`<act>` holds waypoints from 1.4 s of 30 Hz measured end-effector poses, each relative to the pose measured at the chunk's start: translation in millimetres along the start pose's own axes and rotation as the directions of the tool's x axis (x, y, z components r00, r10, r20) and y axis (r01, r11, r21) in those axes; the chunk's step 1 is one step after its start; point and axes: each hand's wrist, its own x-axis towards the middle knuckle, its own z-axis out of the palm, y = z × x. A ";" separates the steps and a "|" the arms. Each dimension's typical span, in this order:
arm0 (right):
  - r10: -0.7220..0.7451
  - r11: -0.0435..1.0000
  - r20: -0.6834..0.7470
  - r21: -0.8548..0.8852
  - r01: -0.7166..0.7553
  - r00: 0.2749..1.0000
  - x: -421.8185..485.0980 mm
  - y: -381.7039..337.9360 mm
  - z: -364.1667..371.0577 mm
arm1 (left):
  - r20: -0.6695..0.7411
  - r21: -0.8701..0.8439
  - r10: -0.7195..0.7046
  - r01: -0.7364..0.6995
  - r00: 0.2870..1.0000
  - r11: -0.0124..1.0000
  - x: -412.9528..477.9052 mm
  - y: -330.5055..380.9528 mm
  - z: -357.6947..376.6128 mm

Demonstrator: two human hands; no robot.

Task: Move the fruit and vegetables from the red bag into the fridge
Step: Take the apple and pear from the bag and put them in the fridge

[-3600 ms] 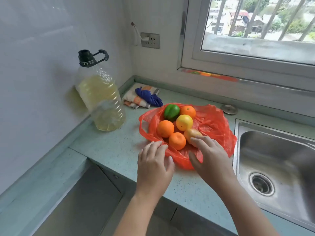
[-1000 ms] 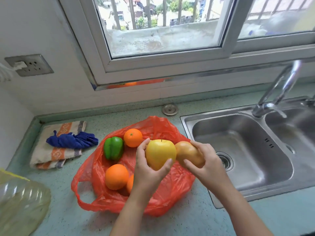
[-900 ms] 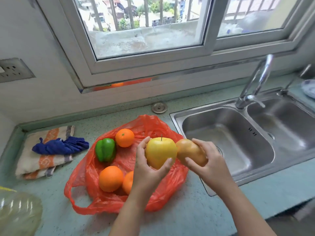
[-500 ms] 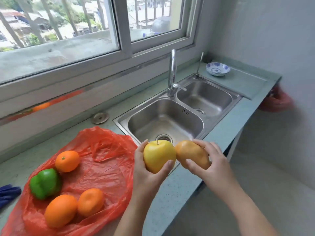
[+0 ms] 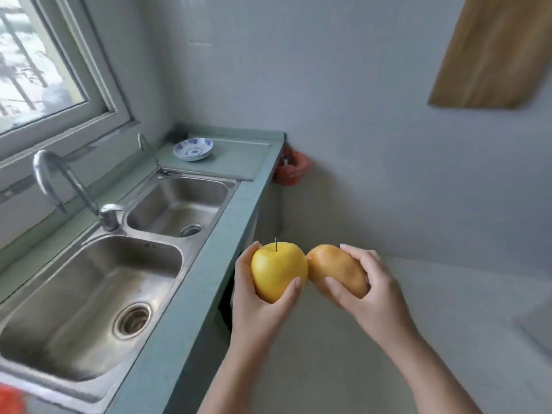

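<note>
Both hands are carrying fruit, clear of the tabletop (image 5: 185, 318) and out over the floor (image 5: 448, 318).

Left hand (image 5: 260, 297) is cupping the yellow apple (image 5: 277, 270) from below and the side. Thumb is lying on the near face, stem pointing up.

Right hand (image 5: 370, 294) is wrapping the tan fruit (image 5: 337, 271). It's oblong, pear- or mango-like, can't tell which. Fingers are going over the top, thumb across the near side. The two fruits are touching each other between the hands.

Handling, my read:
- **Apple:** it's looking firm, smooth and probably a bit slippery. I'm taking it round the widest part, palm under, never by the stem.
- **Tan fruit:** it's probably bruising easier, so I'm going for a spread grip along its length with a light squeeze.
- **Weight:** neither is looking heavy for one hand.
- **Risk I'm expecting:** the fridge door needing a free hand while both are full.

Red bag (image 5: 10, 398): only a red scrap is showing at the bottom-left corner, beside the sink (image 5: 74, 279). The fridge isn't showing anywhere.

Room: the teal tabletop is running along the window (image 5: 35, 70) wall, carrying a double steel sink with a faucet (image 5: 59, 180). A blue-and-white dish (image 5: 193, 148) is sitting at the far end, and something red (image 5: 291, 171) is hanging off the tabletop's end. Walls and floor are pale. Wooden panel (image 5: 493, 49) top right, blurred.
</note>
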 end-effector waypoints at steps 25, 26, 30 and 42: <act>0.266 0.876 -0.770 -0.058 -0.479 0.580 88.3 235.6 -357.3 | 0.770 -0.227 0.202 -0.035 0.606 0.973 103.8 32.5 512.3; 0.269 0.867 -0.791 -0.051 -0.496 0.550 95.6 241.6 -367.0 | 0.784 -0.244 0.217 -0.033 0.582 0.969 110.6 35.2 530.2; 0.275 0.831 -0.867 -0.002 -0.556 0.415 111.6 264.3 -398.3 | 0.844 -0.282 0.255 -0.015 0.473 0.959 128.3 45.5 593.8; 0.187 0.757 -0.964 0.020 -0.654 0.187 93.3 328.5 -528.3 | 0.917 -0.346 0.335 0.012 0.218 0.938 82.1 76.8 777.6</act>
